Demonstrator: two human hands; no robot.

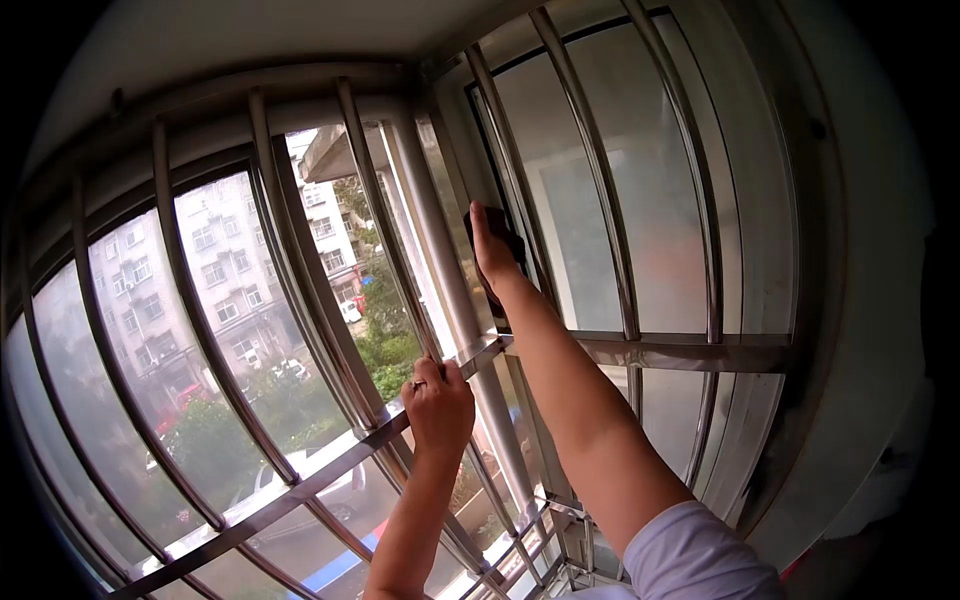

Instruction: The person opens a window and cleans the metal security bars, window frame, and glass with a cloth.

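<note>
My left hand (438, 405), with a ring on one finger, is closed around the metal cross rail (350, 450) of the window bars, near a vertical bar (385, 230). Higher up, my right hand (490, 245) reaches between the bars near the corner. It holds a dark, soft-looking piece, perhaps a cloth (511, 238), against the edge of the window frame on the right. My thumb points up; the other fingers are hidden behind the hand and the dark piece. The right-hand window pane (590, 190) looks hazy.
Metal bars run along both walls and meet at a corner post (435, 220). A left window pane (130, 290) looks out on a building (220, 250), shrubs (390, 340) and parked cars. Below, a lower metal rack (570, 505) stands in the corner.
</note>
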